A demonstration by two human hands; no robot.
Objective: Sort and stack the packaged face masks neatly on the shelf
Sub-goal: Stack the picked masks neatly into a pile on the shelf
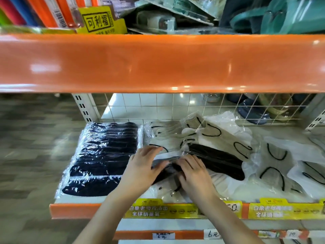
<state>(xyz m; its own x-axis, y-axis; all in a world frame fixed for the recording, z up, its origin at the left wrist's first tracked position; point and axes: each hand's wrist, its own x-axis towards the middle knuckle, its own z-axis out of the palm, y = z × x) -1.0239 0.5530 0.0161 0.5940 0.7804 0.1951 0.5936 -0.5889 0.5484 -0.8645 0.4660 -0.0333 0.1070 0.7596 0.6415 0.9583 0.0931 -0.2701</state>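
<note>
Head view only. Landmark: the neat black stack [103, 159] at the left end of the shelf [75, 209].

Both hands are on one black mask pack [167, 170], just right of that stack, near the front lip. Left hand [142, 166] lies on the pack's left end, fingers fairly flat, thumb on the film; looks like pressing more than pinching, but can't tell for sure. Right hand [191, 170] curls its fingers over the pack's right half, so it reads as a grip.

The pack's long axis runs roughly left to right, tilted a bit. The stack's packs lie the same way, so little rotation is needed. The left hand is nearer the stack.

Second black pack [216, 161] sits further right of the stack, angled, touching the held one. Loose grey packs [175, 136] are strewn behind and to the right, overlapping.

My read: the move goes left onto the stack. Room is tight, with the orange beam [158, 62] overhead, the wire grid [158, 106] behind, and slippery film underneath.
</note>
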